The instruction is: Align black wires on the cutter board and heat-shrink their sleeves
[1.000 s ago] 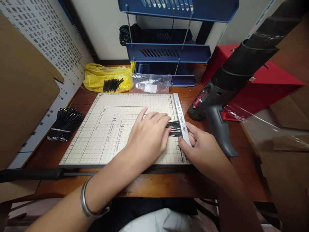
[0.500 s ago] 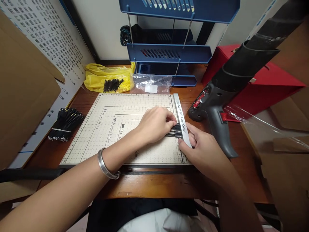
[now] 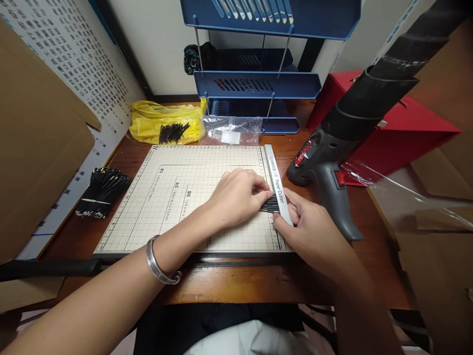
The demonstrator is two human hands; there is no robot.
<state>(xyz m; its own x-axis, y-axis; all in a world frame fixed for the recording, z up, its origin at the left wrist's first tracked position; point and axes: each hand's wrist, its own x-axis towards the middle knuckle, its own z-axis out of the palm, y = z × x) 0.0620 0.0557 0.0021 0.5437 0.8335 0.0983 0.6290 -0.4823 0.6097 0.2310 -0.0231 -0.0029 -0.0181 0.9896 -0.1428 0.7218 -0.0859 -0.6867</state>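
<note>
A beige paper cutter board (image 3: 177,197) with a printed grid lies on the wooden desk. Along its right edge runs a white guard strip (image 3: 276,180) marked "Paper Cutter". A small bunch of thin black wires (image 3: 269,203) lies against that strip. My left hand (image 3: 236,197) pinches the bunch with curled fingers. My right hand (image 3: 314,231) rests at the strip's near end, thumb and fingers holding the strip beside the wires. A metal bangle sits on my left wrist.
A grey heat gun (image 3: 332,162) stands right of the board, before a red box (image 3: 391,128). A tied black wire bundle (image 3: 101,192) lies left. A yellow bag (image 3: 166,123) with cut pieces, a clear bag (image 3: 232,129) and blue trays (image 3: 258,84) sit behind. The cutter's handle (image 3: 48,268) runs along the front.
My left hand went from lying flat over the wires to curled and pinching them, sliding slightly right toward the strip. My forearm swung left. The right hand has barely moved.
</note>
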